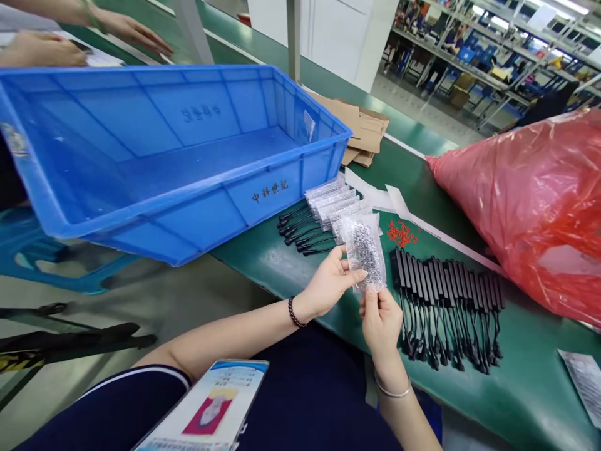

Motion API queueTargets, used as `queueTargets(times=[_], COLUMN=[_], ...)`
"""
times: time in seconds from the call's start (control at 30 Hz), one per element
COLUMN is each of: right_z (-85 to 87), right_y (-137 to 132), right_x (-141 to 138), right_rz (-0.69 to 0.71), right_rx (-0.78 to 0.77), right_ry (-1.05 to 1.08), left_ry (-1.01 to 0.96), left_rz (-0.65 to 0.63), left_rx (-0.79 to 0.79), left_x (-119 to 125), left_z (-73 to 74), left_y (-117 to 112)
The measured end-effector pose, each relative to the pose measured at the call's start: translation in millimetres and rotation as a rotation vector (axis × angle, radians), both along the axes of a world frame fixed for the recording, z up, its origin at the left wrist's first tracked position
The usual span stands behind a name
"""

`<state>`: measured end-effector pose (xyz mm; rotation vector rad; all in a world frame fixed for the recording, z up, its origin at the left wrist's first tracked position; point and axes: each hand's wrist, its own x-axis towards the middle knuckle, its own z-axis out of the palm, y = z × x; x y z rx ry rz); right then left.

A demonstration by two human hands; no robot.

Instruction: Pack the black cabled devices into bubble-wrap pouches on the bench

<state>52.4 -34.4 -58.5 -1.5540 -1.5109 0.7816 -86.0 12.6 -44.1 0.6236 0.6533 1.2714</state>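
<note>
Both hands grip one clear bubble-wrap bag point(366, 247) over the bench. My left hand point(331, 282) pinches its left side, the thumb lying across the front. My right hand point(381, 316) holds the bottom end between thumb and fingers. Whether something is inside the bag is hard to make out. Just beyond, several bubble-wrapped pieces point(331, 199) lie in an overlapping row, their black cable ends point(300, 233) sticking out to the left. To the right of my right hand, a row of black bar-shaped parts with cables point(441, 282) is laid side by side.
A large blue crate point(225, 194) stands at the left. Small red rings point(401, 233) lie in a pile behind the black parts. Flattened cardboard point(361, 128) is at the back, a red plastic bag point(526, 200) at the right. Another person's hands point(131, 31) are at the upper left.
</note>
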Motion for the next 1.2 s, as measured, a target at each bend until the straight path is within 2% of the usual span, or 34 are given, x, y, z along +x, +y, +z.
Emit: queueTargets(times=[0.1,0.17,0.3,0.4,0.47,0.53,0.63,0.73,0.83,0.93,1.03,1.1,1.13,1.2], right_z=[1.5,4.6,10.7,16.0,18.2,16.8,6.9,-5.0,-10.9,-10.6,-5.4,0.7,4.0,9.6], right_y=[-1.3,-3.1,-2.8,1.9,5.7,9.1,12.9,15.3,16.8,17.9,18.2,17.1,16.2,14.0], right_x=[1.3,1.1,-1.5,12.2,32.7,56.1,80.2,83.8,79.3,79.9,83.6,82.2,79.4,69.8], right_rz=[0.112,0.173,0.200,0.224,0.139,-0.018,-0.148,-0.150,-0.159,-0.194,-0.263,-0.328,-0.349,-0.325], right_rx=[-0.022,-0.003,0.034,-0.004,-0.019,-0.036,-0.112,-0.171,-0.154,-0.069,0.035,0.092,0.107,0.098], right_ry=[-0.097,-0.191,-0.275,-0.363,-0.507,-0.714,-0.971,-1.062,-1.098,-0.980,-0.641,-0.370,-0.238,0.017], left_ry=[0.057,0.113,0.190,0.294,0.467,0.692,0.975,1.255,1.608,1.879,1.956,1.839,1.721,1.351], left_rz=[0.083,0.086,-0.120,-0.208,-0.300,-0.397,-0.444,-0.376,-0.323,-0.254,-0.183,-0.097,-0.079,-0.158], left_rx=[-0.012,0.012,0.047,0.078,0.155,0.220,0.261,0.401,0.640,0.819,0.837,0.836,0.819,0.702], left_x=[-2.8,-6.5,-10.2,-18.8,-28.0,-34.6,-31.5,-17.5,-7.4,-6.5,-9.3,-8.6,-6.4,1.7], left_z=[-2.4,-1.0,3.3,12.0,20.7,27.3,24.6,10.4,-1.0,-3.7,-2.0,-0.2,0.6,1.2], left_y=[-1.2,0.7,7.1,27.5,51.4,78.4,110.3,120.6,113.3,103.6,95.5,85.7,78.5,61.4])
